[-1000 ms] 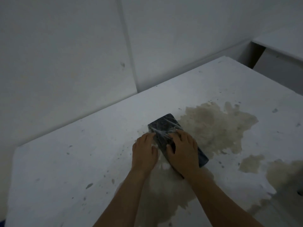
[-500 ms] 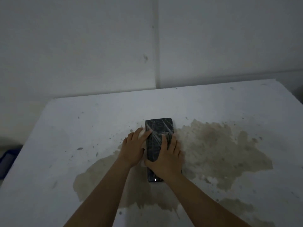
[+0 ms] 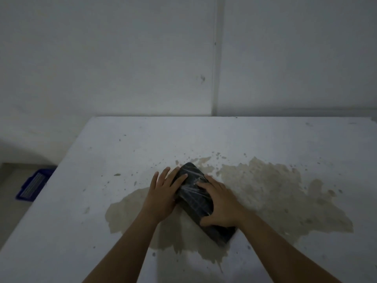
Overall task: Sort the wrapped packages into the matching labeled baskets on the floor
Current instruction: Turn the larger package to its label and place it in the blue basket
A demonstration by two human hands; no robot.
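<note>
A dark oblong package point(image 3: 194, 193), wrapped in clear shiny film, lies slanted on the white stained table point(image 3: 102, 156). My left hand point(image 3: 163, 193) presses against its left side with fingers spread over its far end. My right hand point(image 3: 221, 203) lies over its right side, thumb curled around the near part. Both hands hold the package. A blue basket point(image 3: 33, 183) with a white slatted patch stands on the floor to the left of the table.
A large tan stain point(image 3: 275, 190) spreads over the table to the right of and under the package. A white panelled wall point(image 3: 142, 58) stands right behind the table. The table's left edge runs diagonally above the floor.
The package has turned from straight to slanted, its far end now pointing left. My view has swung left, so more of the blue basket shows at the left.
</note>
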